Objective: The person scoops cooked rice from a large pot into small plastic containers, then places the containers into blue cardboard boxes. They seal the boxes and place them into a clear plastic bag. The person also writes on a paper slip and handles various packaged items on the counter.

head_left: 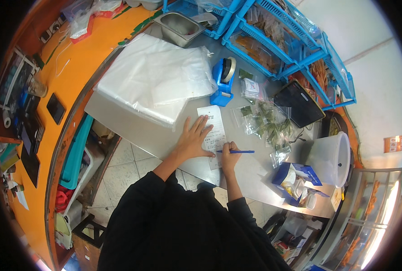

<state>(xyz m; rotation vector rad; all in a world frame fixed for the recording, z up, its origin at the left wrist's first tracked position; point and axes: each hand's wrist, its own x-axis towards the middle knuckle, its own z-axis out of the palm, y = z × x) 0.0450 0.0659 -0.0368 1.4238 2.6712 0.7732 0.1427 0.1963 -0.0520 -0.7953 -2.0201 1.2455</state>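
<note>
Paper point(217, 128) lies on the metal table point(259, 176) beneath the person's left hand point(192, 141), fingers spread wide, while the right hand point(229, 158) grips a blue pen point(242, 151) over its edge, with a blue tape dispenser point(220, 86) standing beyond.

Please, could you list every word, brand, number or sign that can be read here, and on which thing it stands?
I can quote none: no text here is clear enough.
White paper slip under the left hand: rows of print, too small.
White label on the packet near the tape dispenser: too small.
Blue box: any print is too small.
Orange sign on the wall: pale marks, too blurred.
</note>
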